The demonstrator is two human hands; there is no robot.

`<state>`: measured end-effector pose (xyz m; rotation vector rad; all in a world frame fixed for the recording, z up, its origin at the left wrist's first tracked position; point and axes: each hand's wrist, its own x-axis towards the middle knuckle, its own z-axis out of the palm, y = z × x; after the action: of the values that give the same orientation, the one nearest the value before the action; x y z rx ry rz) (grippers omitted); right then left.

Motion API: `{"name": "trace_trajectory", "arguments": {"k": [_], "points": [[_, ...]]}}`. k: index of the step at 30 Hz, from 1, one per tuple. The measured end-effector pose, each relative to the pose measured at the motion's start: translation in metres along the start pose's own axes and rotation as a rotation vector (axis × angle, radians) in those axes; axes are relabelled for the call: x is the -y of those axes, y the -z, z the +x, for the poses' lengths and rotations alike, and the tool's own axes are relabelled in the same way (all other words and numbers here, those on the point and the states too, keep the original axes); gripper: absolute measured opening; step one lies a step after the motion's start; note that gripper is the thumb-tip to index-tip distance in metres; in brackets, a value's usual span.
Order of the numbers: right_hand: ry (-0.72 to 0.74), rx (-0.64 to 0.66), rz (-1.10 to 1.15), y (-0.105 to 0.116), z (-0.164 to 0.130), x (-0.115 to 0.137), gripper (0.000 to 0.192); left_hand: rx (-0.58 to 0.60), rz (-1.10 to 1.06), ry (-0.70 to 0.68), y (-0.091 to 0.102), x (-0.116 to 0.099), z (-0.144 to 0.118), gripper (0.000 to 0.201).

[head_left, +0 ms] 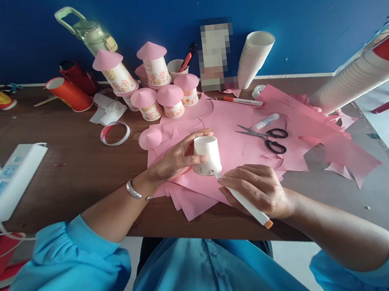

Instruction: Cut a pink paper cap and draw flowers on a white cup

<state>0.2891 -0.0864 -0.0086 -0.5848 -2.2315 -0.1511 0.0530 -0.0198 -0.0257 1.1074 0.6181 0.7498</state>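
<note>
My left hand [175, 159] grips a white paper cup [208, 151], which stands upside down with its rim toward me. A small orange-brown piece [206, 130], perhaps a marker cap, shows by the fingertips behind the cup. My right hand [255, 190] is closed around a white marker [248, 207] with an orange end. The marker's tip is at the cup's lower side near the rim, where a small yellowish mark shows. Under both hands lie sheets of pink paper [193, 199]. A pink paper cone [150, 138] rests left of the cup.
Behind stand several decorated cups with pink cone roofs [170, 95]. Black-handled scissors [266, 135] and a red-and-white marker [243, 101] lie on the paper. A tape roll [115, 134] is at left, a power strip [13, 178] farther left. Stacked cups [255, 58] stand at back right.
</note>
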Motion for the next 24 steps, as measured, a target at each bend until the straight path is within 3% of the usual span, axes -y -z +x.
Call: {"name": "trace_trajectory", "arguments": {"k": [16, 24], "points": [[0.024, 0.004, 0.015, 0.0011, 0.0018, -0.0007, 0.009, -0.002, 0.03, -0.001, -0.0011, -0.0015, -0.0004, 0.06], [0.06, 0.004, 0.0, -0.0001, -0.0019, 0.0, 0.009, -0.02, -0.061, 0.029, 0.0019, 0.0018, 0.0019, 0.054]]}}
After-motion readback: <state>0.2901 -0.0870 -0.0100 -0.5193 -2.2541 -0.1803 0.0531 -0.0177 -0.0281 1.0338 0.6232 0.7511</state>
